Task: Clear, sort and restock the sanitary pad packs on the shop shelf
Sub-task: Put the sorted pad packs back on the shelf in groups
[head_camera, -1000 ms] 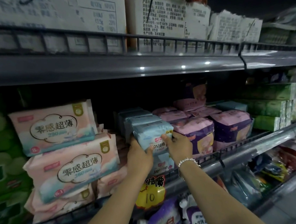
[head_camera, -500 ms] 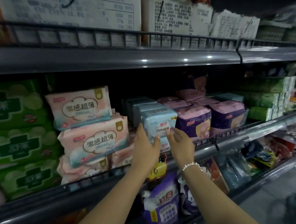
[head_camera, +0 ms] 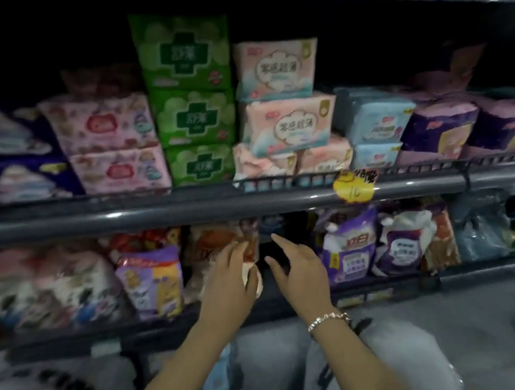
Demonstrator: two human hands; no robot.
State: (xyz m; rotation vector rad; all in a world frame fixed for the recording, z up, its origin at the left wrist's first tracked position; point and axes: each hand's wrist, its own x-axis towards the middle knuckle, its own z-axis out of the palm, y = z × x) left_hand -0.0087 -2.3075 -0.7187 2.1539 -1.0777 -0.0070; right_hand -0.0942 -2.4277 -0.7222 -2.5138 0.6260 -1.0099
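Sanitary pad packs fill the middle shelf (head_camera: 160, 209): light blue packs (head_camera: 379, 124), pale pink packs (head_camera: 285, 125), green packs (head_camera: 192, 106), purple packs (head_camera: 438, 130) and pink patterned packs (head_camera: 107, 136). Both my hands are below that shelf, in front of the lower one. My left hand (head_camera: 232, 280) has relaxed fingers spread in front of an orange-brown bag (head_camera: 213, 244); the blur hides whether it touches the bag. My right hand (head_camera: 299, 274), with a bracelet on the wrist, is spread before a dark gap and holds nothing.
A yellow price tag (head_camera: 354, 188) hangs on the middle shelf's rail. The lower shelf holds purple-and-white refill pouches (head_camera: 348, 250), a purple snack-like bag (head_camera: 153, 279) and other blurred bags. Dark blue packs (head_camera: 11, 155) sit at far left. Grey floor lies at lower right.
Both hands have let go of the light blue pack and dropped from the middle shelf to the lower one. The view has swung down and left.
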